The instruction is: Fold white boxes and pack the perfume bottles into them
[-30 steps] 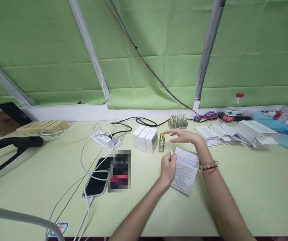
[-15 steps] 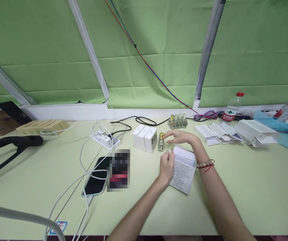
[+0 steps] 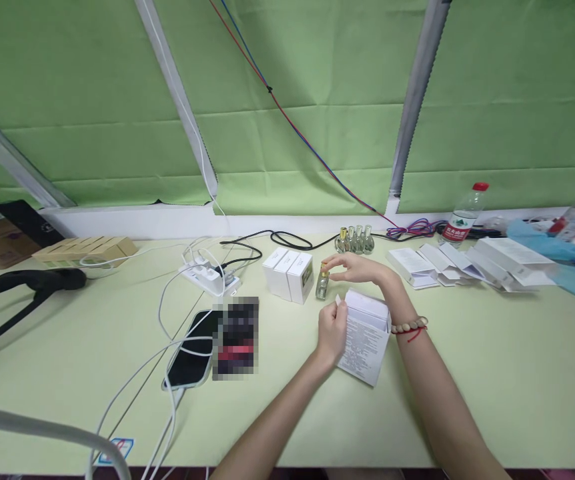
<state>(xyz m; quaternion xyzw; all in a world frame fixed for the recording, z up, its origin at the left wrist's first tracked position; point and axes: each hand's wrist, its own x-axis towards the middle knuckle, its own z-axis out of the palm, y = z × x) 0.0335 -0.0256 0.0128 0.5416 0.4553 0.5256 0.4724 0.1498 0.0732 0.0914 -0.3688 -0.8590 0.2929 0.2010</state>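
My right grip [image 3: 356, 268] pinches a small clear-glass bottle [image 3: 321, 288], tilted, by its gold cap [image 3: 324, 267]; my left grip [image 3: 331, 328] clasps a white printed cardboard box [image 3: 365, 348] by one edge — likely keeping its open end unblocked. Three white cardboard cartons [image 3: 287, 280] stand beside the bottle.

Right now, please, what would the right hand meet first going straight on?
The lone gold-capped bottle, which the right hand seems to touch; then perhaps the white boxes, though depth is unclear.
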